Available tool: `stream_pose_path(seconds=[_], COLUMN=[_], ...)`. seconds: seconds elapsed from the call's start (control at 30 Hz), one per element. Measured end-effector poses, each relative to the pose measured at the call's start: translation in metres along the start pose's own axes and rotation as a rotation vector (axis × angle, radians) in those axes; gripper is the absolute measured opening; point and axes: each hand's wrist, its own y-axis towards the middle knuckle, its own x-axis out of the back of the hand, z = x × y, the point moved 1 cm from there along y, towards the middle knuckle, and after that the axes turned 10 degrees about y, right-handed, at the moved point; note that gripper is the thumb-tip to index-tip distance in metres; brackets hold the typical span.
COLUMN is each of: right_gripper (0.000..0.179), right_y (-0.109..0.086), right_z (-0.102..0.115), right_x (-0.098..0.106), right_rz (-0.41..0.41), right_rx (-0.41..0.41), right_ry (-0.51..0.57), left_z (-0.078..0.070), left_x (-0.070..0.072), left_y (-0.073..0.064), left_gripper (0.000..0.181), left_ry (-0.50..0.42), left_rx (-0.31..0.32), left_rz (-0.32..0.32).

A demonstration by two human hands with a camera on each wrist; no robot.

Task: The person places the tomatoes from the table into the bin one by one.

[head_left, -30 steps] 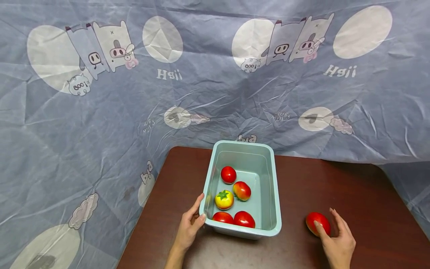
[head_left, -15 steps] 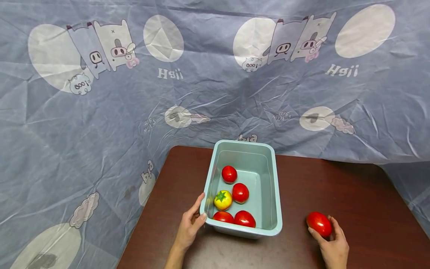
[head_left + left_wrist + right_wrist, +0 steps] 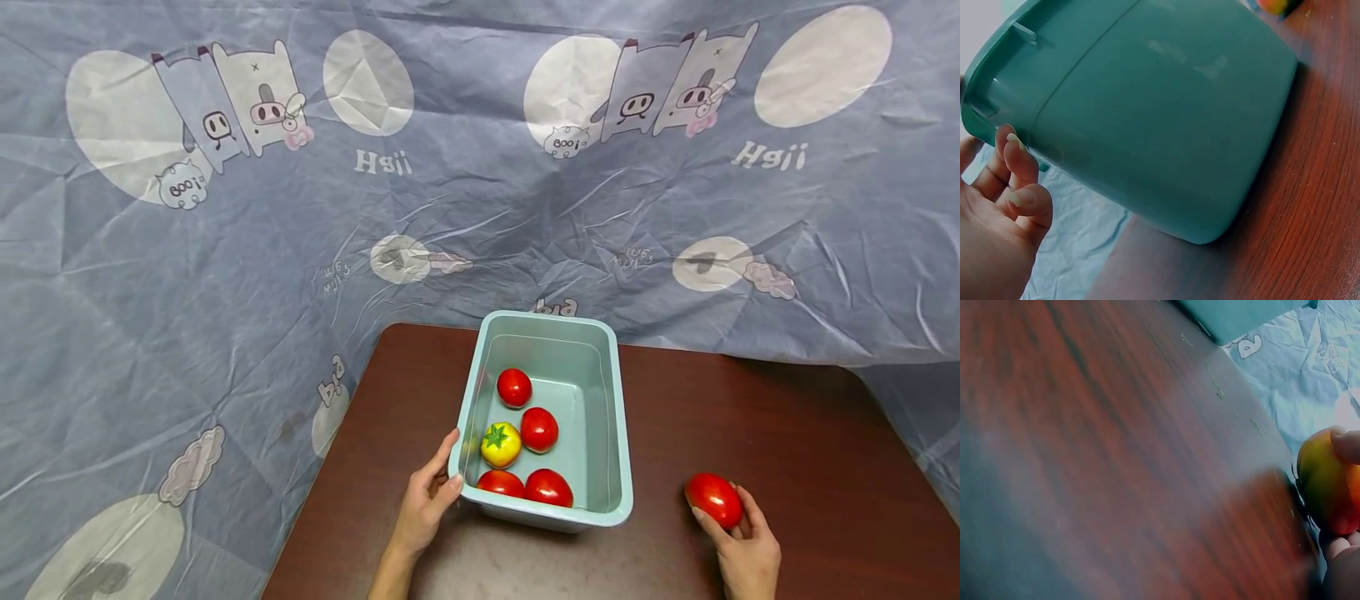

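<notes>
My left hand point(image 3: 422, 504) grips the near left corner of a pale green plastic bin point(image 3: 621, 450), thumb on the rim. In the left wrist view, its curled fingers sit under the rim beside the bin wall point(image 3: 1160, 119). At the right, my right hand point(image 3: 750, 550) holds an oval red fruit point(image 3: 714, 498) between thumb and fingers. The right wrist view shows that fruit's yellow-green side point(image 3: 1322, 478); its kind is unclear. Inside the bin lie several red fruits, among them a round one point(image 3: 514, 388), and a yellow tomato point(image 3: 501, 445) with a green star-shaped calyx.
A dark brown wooden table point(image 3: 675, 417) carries the bin. Behind it and on the left hangs a creased grey-blue cloth point(image 3: 480, 183) printed with cartoons, meeting the table's back edge.
My right hand has moved slightly left and taken the oval fruit between thumb and fingers. In the bin, the middle fruit has turned so only red shows. My left hand keeps its hold.
</notes>
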Motion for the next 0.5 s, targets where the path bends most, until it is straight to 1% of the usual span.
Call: stream_pose_path(seconds=[0.13, 0.33, 0.4, 0.5], right_gripper=[0.078, 0.078, 0.078, 0.076], right_y=[-0.002, -0.004, -0.006, -0.011], right_z=[0.003, 0.007, 0.011, 0.024], right_x=[-0.001, -0.005, -0.007, -0.011], right_rz=[0.003, 0.013, 0.018, 0.028], right_rx=[-0.034, -0.052, -0.057, -0.06], right_ry=[0.048, 0.067, 0.077, 0.107], left_z=[0.001, 0.001, 0.001, 0.001], left_x=[-0.001, -0.001, -0.001, -0.001], left_y=[-0.001, -0.001, 0.0, 0.0], left_gripper=[0.055, 0.055, 0.055, 0.055], left_ry=[-0.011, -0.004, -0.002, -0.004], left_rx=[-0.003, -0.007, -0.013, -0.012], left_rz=[-0.002, -0.004, -0.004, -0.001])
